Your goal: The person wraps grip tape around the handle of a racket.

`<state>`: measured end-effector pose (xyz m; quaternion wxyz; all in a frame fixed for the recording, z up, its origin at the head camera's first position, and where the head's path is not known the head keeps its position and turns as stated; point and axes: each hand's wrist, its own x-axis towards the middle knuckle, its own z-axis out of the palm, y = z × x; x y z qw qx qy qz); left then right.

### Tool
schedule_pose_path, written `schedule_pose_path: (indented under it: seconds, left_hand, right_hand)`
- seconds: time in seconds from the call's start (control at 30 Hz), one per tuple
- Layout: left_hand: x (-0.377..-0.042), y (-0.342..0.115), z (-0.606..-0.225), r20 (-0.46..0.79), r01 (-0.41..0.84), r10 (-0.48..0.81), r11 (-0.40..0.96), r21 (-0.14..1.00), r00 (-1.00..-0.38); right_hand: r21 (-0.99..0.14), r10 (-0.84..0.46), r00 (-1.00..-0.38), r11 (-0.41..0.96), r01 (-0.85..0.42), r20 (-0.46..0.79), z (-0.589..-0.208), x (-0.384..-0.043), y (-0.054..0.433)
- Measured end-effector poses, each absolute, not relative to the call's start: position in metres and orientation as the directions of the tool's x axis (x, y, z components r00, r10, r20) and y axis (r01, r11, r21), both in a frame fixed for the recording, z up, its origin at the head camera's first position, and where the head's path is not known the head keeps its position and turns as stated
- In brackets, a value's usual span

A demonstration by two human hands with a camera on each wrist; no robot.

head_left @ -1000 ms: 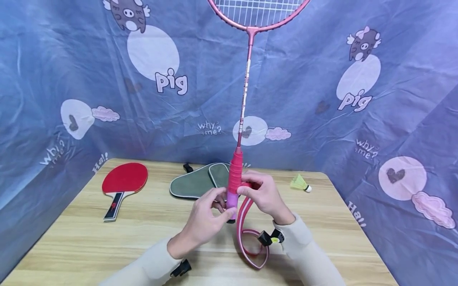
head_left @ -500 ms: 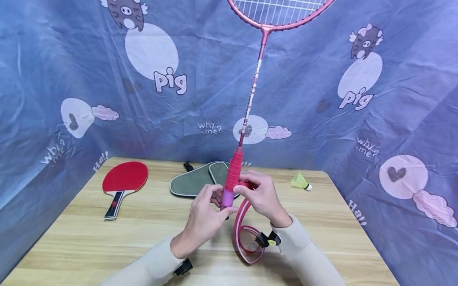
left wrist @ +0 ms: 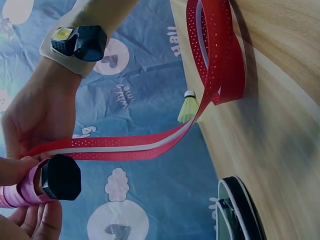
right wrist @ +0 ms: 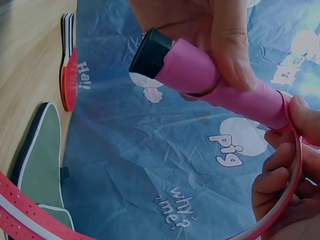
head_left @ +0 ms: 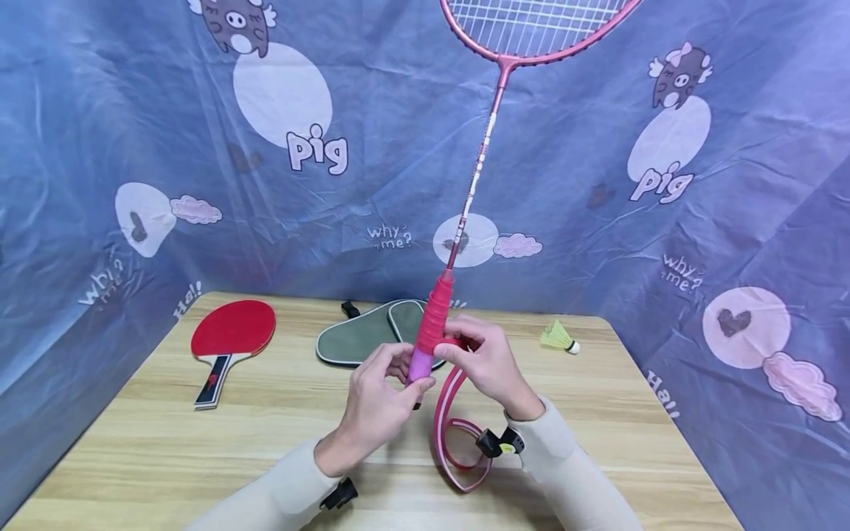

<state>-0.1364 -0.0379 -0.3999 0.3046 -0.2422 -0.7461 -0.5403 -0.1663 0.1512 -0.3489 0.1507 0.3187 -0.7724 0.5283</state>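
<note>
Pinching left hand point(head_left: 378, 402): purple handle point(head_left: 420, 365), some fingertips behind it
Right hand point(head_left: 488, 365): grips red tape point(left wrist: 112, 149); cropped in right-wrist view
Racket point(head_left: 474, 177): leans toward one o'clock, head cut off
Green case point(head_left: 358, 339): ten o'clock from handle, partly covered

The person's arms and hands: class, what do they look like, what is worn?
The person wears a long, plain, off-white fabric left sleeve and a matching right sleeve. Near their ends sit a small, black, boxy left device and a similar right device bearing a yellow patch. The left hand and right hand wear no gloves.
</note>
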Motion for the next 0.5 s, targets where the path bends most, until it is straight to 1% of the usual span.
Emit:
schedule_pose_path:
  seconds: [0.23,0.5]
  left_hand:
    - [-0.1349,-0.0403,-0.3983,0.708,0.695,0.056,0.26,0.67,-0.704]
    - [-0.1385,-0.0452,-0.3954,0.708,0.71,0.103,0.229,0.666,-0.698]
  right_hand:
    - [-0.718,-0.346,-0.744,0.228,-0.658,0.572,-0.3491,-0.1658,0.1521]
    - [-0.734,-0.336,-0.755,0.218,-0.643,0.563,-0.3477,-0.1692,0.1506]
